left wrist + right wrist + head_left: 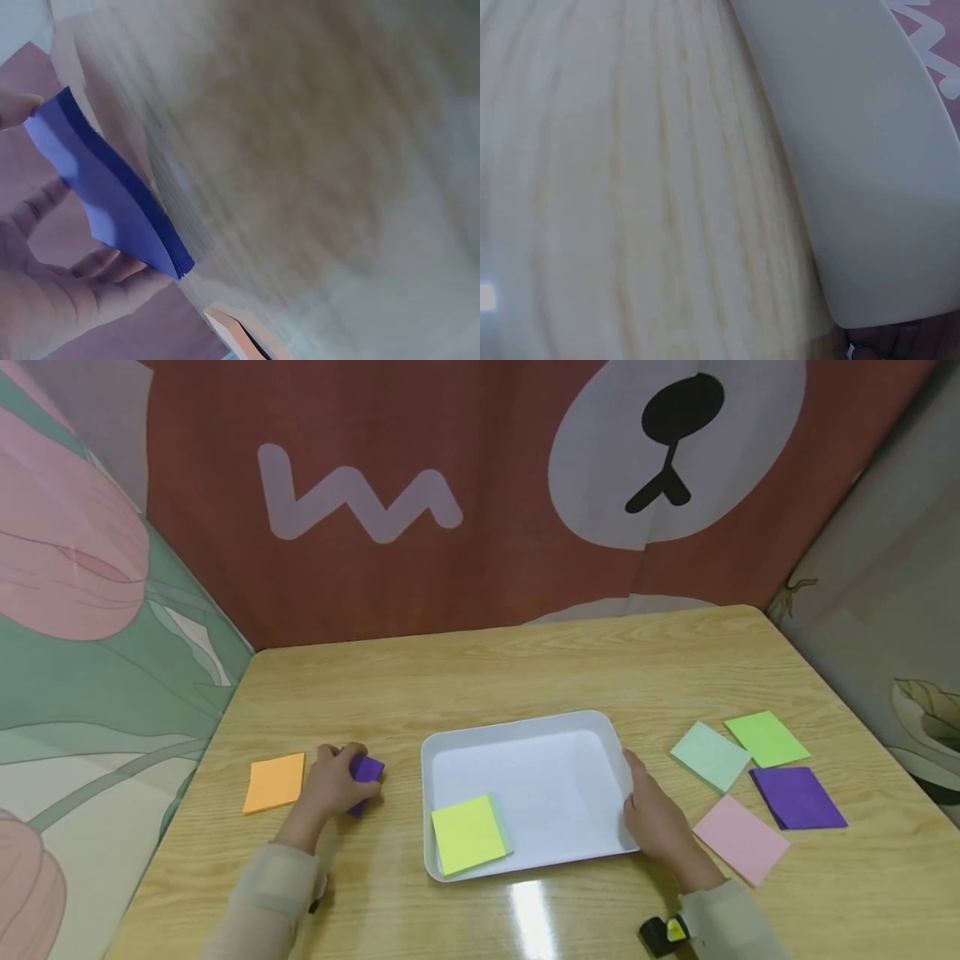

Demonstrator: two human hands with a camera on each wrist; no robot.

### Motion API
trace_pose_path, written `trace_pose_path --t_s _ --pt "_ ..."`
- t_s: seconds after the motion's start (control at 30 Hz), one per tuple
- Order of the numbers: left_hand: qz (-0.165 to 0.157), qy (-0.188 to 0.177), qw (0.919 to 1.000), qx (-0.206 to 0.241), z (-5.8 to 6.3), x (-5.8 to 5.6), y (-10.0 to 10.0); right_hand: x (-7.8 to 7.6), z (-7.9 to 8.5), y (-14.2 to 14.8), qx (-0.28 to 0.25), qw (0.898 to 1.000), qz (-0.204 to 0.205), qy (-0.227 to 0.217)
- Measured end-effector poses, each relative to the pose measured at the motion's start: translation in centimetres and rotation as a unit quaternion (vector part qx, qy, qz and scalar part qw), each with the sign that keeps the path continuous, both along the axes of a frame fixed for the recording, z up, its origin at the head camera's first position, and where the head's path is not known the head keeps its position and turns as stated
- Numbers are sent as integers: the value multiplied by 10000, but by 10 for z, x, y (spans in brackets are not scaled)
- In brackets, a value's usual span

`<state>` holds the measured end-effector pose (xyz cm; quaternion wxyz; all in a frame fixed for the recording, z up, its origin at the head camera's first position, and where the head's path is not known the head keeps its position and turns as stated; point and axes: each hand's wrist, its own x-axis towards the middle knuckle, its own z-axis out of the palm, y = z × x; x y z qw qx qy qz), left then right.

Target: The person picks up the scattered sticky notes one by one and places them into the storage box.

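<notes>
My left hand (333, 781) pinches a purple sticky note pad (366, 770) on the left of the table. In the left wrist view the purple pad (112, 191) is held between thumb and fingers, its sheet edges visible. To the left of that hand lies an orange pad (273, 783). With my right hand (658, 817) I hold the right rim of a white tray (540, 777); most of the fingers are hidden. In the tray's near left corner a yellow pad (468, 835) lies partly over a light green one (501, 823).
Right of the tray lie a mint pad (710, 756), a bright green pad (767, 737), a purple pad (798, 797) and a pink pad (741, 841). The wooden table (480, 672) meets a printed curtain (495, 568) at the back.
</notes>
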<state>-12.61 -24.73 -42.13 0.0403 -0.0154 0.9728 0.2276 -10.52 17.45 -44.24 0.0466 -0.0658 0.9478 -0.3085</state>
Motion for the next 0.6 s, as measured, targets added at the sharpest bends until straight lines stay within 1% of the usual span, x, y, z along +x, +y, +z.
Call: trace_pose_path --t_s 0.27,0.47,0.6 --pt "-62 254 9996 146 0 3 6 0 -1 0 13 10000 -16 2" --pt "-127 336 9989 291 6 7 15 -1 -1 0 40 10000 -19 -74" --pt "-211 466 9982 328 10 11 22 -1 -1 0 30 9999 -25 -96"
